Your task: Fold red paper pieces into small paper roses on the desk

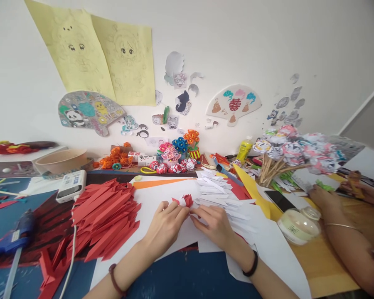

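Note:
A small red and white folded-paper flower (187, 200) stands just above my fingertips, over white paper sheets (162, 189). My left hand (166, 223) is closed, pinching the flower's base from the left. My right hand (214, 226) pinches at the same base from the right, fingers bent and tips together. The exact spot of the pinch is partly hidden by my fingers. Left of my hands lies a heap of folded red paper strips (109, 218). Behind my right hand spreads a pile of folded white paper strips (216, 191).
A blue glue gun (14, 241) and a white power bank (71, 186) with a cable lie left. To the right are a phone (279, 201), a jar (299, 226), a bunch of paper flowers (293, 149) and a co-worker's arm (345, 245). Finished flowers (176, 167) line the wall.

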A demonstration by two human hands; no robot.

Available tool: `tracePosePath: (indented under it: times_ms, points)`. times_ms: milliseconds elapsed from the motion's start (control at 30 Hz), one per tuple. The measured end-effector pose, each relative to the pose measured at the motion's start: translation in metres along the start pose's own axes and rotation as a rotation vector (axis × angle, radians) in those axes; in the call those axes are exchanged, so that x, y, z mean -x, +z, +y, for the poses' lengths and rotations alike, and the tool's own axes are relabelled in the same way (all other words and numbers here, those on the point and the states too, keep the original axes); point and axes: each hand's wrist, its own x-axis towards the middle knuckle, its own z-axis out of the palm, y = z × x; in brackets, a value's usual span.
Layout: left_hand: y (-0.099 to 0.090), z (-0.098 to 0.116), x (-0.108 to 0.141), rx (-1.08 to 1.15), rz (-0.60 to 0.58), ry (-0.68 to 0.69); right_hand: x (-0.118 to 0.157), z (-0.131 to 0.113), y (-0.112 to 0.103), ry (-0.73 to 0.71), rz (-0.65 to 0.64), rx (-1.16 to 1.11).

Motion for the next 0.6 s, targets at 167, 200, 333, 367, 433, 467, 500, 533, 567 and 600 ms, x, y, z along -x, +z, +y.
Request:
tracePosePath:
  times_ms: [167, 200, 333, 367, 433, 467, 500, 533, 567, 600]
  points:
    - [0.0003, 0.0005, 0.0004, -0.01, -0.003, 0.001, -0.0011, -0.0012, -0.0015, 0.006, 0.005, 0.002]
    - [0.0004, 0.0007, 0.0004, -0.011, 0.001, 0.004, -0.0011, -0.0014, -0.0017, 0.005, 0.004, 0.006]
    - [0.0004, 0.0015, -0.0001, -0.008, 0.003, 0.018, -0.0002, -0.0017, -0.0022, -0.001, -0.003, 0.02]
    - [0.0004, 0.0017, -0.0002, -0.009, 0.002, 0.019, 0.0, -0.0015, -0.0024, -0.003, -0.005, 0.022]
    - [0.0005, 0.0017, -0.0002, -0.012, 0.003, 0.02, 0.0001, -0.0006, -0.0026, -0.012, -0.009, 0.021]
    - [0.0005, 0.0016, -0.0002, -0.014, 0.005, 0.019, 0.0, -0.0001, -0.0028, -0.019, -0.01, 0.017]
    - [0.0004, 0.0015, -0.0002, -0.015, 0.004, 0.019, -0.0001, 0.0005, -0.0029, -0.024, -0.012, 0.012]
    - [0.0003, 0.0014, -0.0002, -0.014, 0.003, 0.018, -0.0002, 0.001, -0.0031, -0.028, -0.014, 0.007]
    - [0.0002, 0.0014, -0.0003, -0.013, 0.0, 0.017, -0.0003, 0.0014, -0.0032, -0.029, -0.017, 0.004]
    - [0.0001, 0.0014, -0.0003, -0.013, -0.002, 0.017, -0.0003, 0.0017, -0.0033, -0.029, -0.018, 0.005]
